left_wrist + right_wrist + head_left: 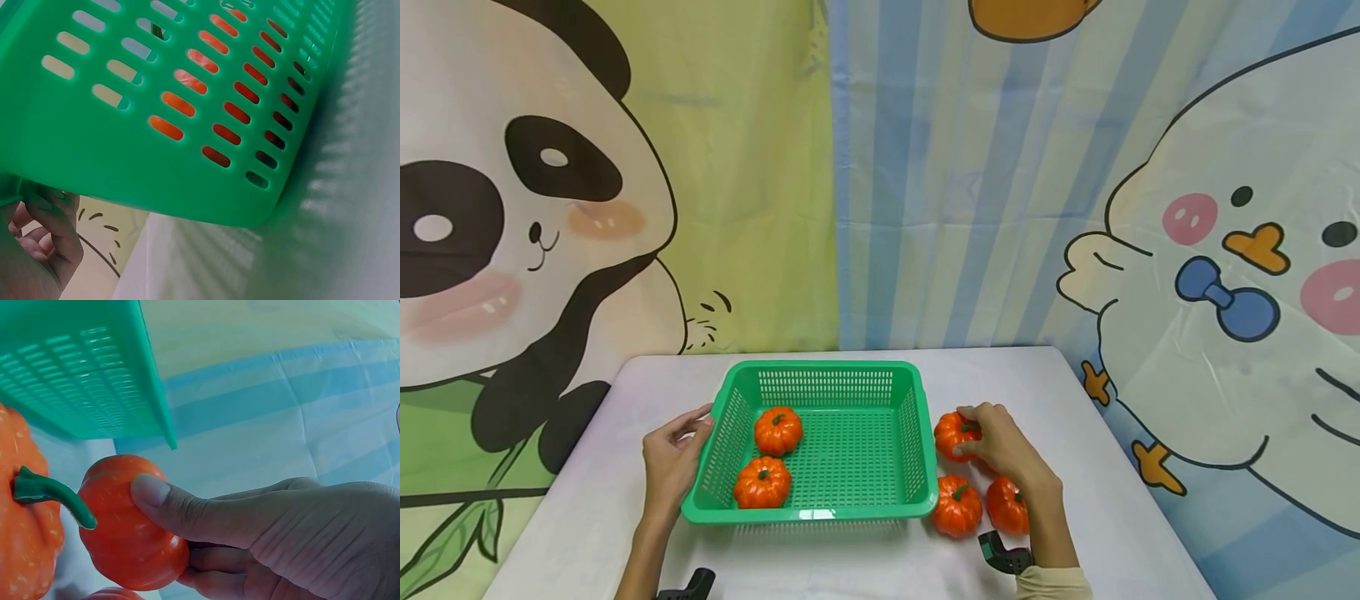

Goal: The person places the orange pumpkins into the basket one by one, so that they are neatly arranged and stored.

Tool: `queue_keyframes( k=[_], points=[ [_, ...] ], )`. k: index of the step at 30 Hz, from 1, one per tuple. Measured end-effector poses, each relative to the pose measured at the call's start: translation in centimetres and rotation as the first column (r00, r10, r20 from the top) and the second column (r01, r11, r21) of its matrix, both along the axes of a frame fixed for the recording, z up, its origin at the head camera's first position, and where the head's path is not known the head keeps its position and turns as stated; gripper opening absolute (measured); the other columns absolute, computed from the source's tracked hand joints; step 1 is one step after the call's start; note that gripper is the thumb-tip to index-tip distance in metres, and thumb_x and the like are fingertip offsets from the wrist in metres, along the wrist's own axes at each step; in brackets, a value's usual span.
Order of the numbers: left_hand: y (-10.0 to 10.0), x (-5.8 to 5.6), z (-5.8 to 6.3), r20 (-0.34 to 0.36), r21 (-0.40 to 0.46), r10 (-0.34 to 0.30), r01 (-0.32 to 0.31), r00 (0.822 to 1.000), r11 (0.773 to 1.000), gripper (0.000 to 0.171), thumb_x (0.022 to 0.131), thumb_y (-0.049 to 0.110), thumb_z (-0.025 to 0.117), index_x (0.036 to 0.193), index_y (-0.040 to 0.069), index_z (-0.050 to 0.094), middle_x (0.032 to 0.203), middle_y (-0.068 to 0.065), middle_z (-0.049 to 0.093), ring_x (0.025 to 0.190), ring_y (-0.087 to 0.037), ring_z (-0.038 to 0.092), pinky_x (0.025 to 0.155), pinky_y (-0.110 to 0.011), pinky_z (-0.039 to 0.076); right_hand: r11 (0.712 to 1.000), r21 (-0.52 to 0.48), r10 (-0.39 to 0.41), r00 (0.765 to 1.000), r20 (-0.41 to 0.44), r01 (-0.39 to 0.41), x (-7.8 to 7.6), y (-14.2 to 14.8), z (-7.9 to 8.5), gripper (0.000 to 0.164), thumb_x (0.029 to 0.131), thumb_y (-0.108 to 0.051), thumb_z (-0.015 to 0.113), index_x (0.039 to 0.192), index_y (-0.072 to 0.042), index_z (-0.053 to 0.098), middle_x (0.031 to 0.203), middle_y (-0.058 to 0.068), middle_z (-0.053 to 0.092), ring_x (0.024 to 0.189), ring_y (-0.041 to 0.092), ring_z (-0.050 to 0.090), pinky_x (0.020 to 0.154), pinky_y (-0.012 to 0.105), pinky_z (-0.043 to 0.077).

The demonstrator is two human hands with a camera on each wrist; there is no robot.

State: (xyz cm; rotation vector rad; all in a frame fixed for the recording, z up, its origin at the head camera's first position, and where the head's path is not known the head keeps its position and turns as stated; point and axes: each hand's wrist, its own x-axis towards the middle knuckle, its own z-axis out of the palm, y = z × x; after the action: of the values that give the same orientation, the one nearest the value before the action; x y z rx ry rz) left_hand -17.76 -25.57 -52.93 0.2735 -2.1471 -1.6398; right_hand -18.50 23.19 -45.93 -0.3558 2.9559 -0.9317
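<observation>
A green plastic basket (pixel 820 514) stands on the table, with two small orange toy pumpkins, one nearer (pixel 763 483) and one farther (pixel 778 431), on the left side of its floor. My left hand (pixel 673 458) holds the basket's left rim; in the left wrist view its curled fingers (pixel 59 234) are at the rim, partly hidden by it. Just right of the basket, my right hand (pixel 1003 442) grips another pumpkin (pixel 128 528) between thumb and fingers. Two more pumpkins, one by the basket's corner (pixel 957 507) and one beside my right wrist (pixel 1007 505), lie nearer me.
A white cloth covers the table (pixel 1000 375). Behind it hangs a curtain (pixel 917 208) printed with a panda and a white bird. Each wrist bears a dark strap-on device, seen on the left (pixel 688 586) and on the right (pixel 1002 553).
</observation>
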Motion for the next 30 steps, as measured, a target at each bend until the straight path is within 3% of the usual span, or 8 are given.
queue_keyframes(
  k=[30],
  points=[
    [0.0, 0.0, -0.1, 0.000, 0.000, -0.001, 0.001, 1.000, 1.000, 0.030, 0.105, 0.016, 0.074, 0.131, 0.001, 0.078, 0.095, 0.000, 0.079, 0.066, 0.000, 0.074, 0.064, -0.016, 0.059, 0.998, 0.051, -0.040, 0.998, 0.042, 0.038, 1.0, 0.2, 2.6, 0.061, 0.087, -0.010, 0.092, 0.142, 0.003, 0.070, 0.133, 0.016, 0.075, 0.121, 0.031, 0.067, 0.114, 0.057, 0.054]
  ],
)
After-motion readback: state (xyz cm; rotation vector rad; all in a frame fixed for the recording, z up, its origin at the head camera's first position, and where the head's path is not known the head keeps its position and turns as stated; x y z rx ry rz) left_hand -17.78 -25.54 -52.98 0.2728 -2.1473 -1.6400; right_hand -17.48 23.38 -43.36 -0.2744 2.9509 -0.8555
